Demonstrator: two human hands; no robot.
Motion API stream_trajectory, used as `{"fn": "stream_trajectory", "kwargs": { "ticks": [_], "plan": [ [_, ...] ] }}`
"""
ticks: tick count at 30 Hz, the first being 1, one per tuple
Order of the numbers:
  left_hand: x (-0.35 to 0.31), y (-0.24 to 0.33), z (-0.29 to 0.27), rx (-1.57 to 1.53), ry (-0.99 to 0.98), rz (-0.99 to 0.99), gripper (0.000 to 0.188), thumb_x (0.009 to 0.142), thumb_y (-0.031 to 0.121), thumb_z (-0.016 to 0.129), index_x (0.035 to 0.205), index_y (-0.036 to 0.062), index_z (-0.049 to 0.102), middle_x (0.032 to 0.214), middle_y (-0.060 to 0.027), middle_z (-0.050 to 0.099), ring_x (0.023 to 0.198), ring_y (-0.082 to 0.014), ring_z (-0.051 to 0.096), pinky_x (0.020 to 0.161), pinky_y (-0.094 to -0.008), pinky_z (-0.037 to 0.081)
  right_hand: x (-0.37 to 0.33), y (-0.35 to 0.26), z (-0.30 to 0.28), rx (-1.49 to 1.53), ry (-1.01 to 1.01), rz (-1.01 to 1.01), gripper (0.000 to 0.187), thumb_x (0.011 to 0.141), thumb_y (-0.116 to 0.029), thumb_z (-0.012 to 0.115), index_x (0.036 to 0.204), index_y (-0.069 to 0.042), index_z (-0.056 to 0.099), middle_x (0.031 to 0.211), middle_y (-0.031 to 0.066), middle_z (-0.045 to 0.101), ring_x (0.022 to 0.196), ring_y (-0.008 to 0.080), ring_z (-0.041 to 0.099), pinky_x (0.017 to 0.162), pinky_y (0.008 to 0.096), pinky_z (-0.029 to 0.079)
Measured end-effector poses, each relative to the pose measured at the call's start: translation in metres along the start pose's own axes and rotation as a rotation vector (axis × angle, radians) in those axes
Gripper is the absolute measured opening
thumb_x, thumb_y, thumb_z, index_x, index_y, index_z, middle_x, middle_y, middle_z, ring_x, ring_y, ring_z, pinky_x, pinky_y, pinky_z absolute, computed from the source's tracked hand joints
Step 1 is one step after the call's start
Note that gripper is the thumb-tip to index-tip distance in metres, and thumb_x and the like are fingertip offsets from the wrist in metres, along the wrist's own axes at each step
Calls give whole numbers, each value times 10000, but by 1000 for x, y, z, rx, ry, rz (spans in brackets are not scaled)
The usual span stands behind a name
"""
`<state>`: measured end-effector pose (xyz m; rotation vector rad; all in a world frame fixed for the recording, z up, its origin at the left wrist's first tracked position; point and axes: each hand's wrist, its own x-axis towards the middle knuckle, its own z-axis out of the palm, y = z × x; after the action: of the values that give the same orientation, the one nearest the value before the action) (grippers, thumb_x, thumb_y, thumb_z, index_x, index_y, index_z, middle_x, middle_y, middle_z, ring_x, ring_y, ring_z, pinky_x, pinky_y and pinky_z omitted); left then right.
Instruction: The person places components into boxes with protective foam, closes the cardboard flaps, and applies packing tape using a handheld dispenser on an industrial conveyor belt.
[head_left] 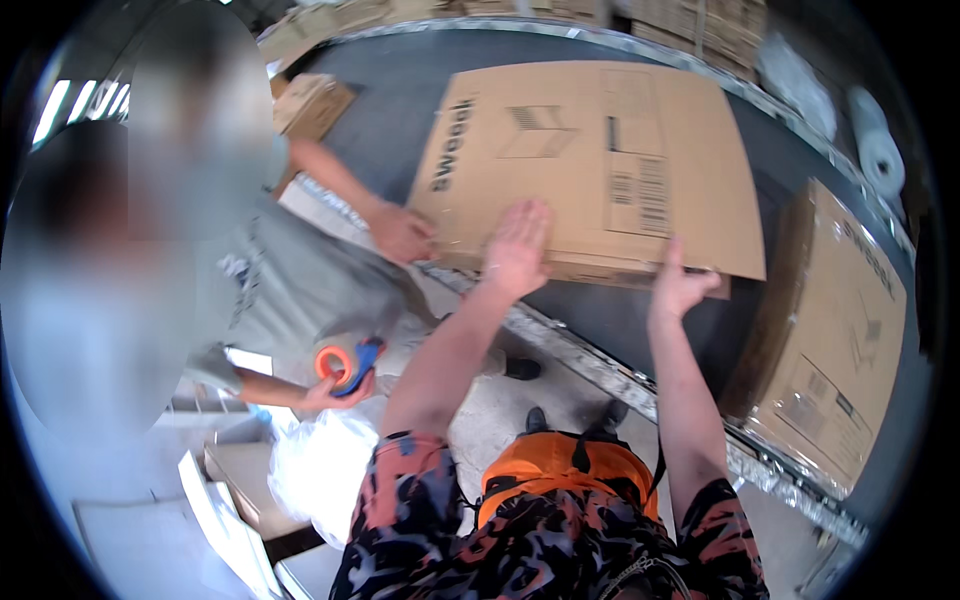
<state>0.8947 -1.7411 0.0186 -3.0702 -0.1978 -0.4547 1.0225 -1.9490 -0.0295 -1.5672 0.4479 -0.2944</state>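
Observation:
A large brown cardboard box (580, 150) lies on the dark conveyor belt in front of me, its printed face up. My left hand (518, 248) rests flat on the box's near edge, fingers stretched out. At the near right corner, my right hand (682, 288) grips the cardboard edge, thumb on top and fingers below. A co-worker's hand (402, 235) touches the near left corner. The co-worker's other hand (340, 392) holds a blue tape dispenser (366, 362) with an orange-cored roll (333, 366), away from the box.
A second brown box (825, 350) with shiny tape stands close on the right. The belt's metal rail (590, 365) runs between me and the belt. A smaller box (312, 105) sits beyond the co-worker. White plastic (325, 470) lies at lower left; a white roll (875, 140) stands far right.

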Motion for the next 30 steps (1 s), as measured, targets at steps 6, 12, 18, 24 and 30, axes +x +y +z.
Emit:
{"fn": "stream_trajectory", "kwargs": {
  "ticks": [6,12,18,24,30],
  "plan": [
    [12,34,28,-105,138,9,889,608,127,754,1402,-8,377,1445,-189,407,1340,-340,394,1137,-439,294,38,25,-21,-219,86,-120,829,737,-463,792,1235,64,390,1189,243,549,1053,334,582,940,391,453],
    [-23,15,59,-132,316,-45,698,665,125,752,1318,28,524,1374,-149,511,1297,-306,460,1122,-435,314,-52,-41,-30,-661,-532,-1259,674,597,-183,816,1217,-93,568,1230,130,558,1188,346,485,1017,467,386],
    [33,89,-83,650,491,397,534,738,177,672,1242,68,535,1241,-108,498,1170,-264,467,1002,-378,387,9,-39,5,-1215,-848,-1404,598,823,-291,648,1363,-105,472,1410,97,464,1359,248,364,1128,396,289],
    [67,122,-142,1347,578,436,423,776,215,635,1167,89,534,1132,-87,497,1041,-277,482,872,-367,445,-41,-30,2,-321,-1327,-667,560,946,-309,485,1430,-74,330,1486,120,357,1383,298,326,1125,414,315],
    [112,157,-98,885,455,400,225,762,201,628,947,85,574,1027,-130,553,958,-327,550,800,-396,469,-19,35,10,-983,-590,-1882,511,993,-340,363,1438,-88,344,1493,131,348,1386,256,307,1150,400,226]
  ]
}}
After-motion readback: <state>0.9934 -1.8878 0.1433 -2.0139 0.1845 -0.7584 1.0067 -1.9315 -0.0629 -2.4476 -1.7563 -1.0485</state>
